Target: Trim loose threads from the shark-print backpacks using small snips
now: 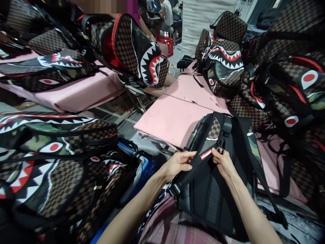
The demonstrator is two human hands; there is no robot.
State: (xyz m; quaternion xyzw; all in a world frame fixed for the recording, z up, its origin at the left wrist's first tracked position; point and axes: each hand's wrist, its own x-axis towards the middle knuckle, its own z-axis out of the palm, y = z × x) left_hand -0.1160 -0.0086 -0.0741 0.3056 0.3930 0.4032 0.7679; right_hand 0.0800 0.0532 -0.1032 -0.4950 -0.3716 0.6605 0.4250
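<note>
A black backpack (215, 189) lies back-side up across my lap and the edge of the pink table (172, 118). My left hand (177, 164) pinches its black shoulder strap (195, 167), just left of a small red label (205, 154). My right hand (222, 161) is closed on small dark snips (220, 145), their tips pointing up beside the label. Both hands sit close together on the strap.
Piles of brown checkered shark-mouth backpacks crowd the left (50, 162) and right (284, 84). Two pens (190, 100) lie on the pink table. Another person holds up a backpack (137, 51) across the gap. A red crate (166, 42) stands far behind.
</note>
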